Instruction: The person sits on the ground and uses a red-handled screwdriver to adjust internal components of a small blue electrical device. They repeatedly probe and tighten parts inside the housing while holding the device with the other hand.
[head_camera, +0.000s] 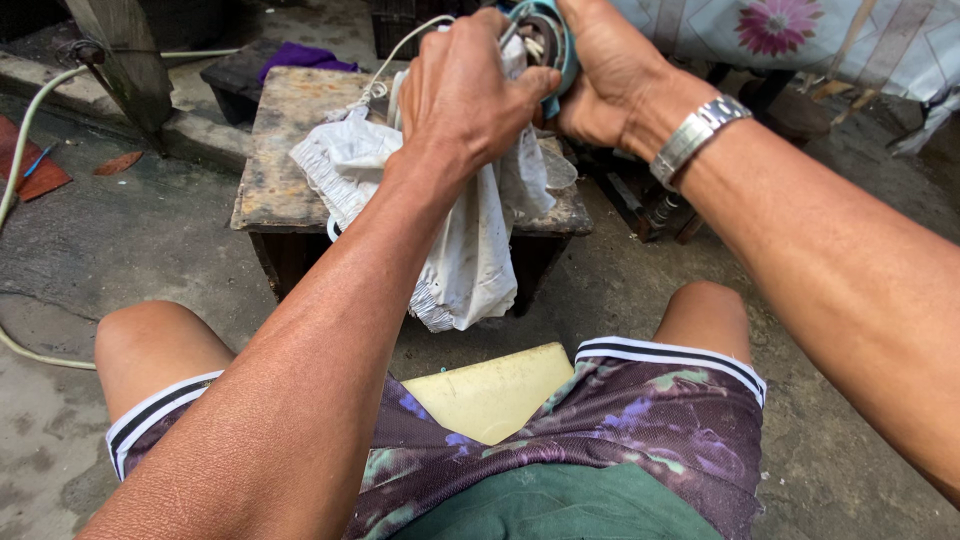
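Note:
My left hand grips a dirty white cloth and presses it against a round teal-rimmed device held up at the top of the view. My right hand, with a metal watch on its wrist, is closed around the device's right side. The cloth hangs down over the front of a worn wooden stool-table. A white cord runs from the device toward the table. The device's inside is mostly hidden by my fingers.
I sit on a pale yellow seat with knees apart over a concrete floor. A pale hose curves at the left. A flowered cloth hangs at the top right, with dark metal parts beneath it.

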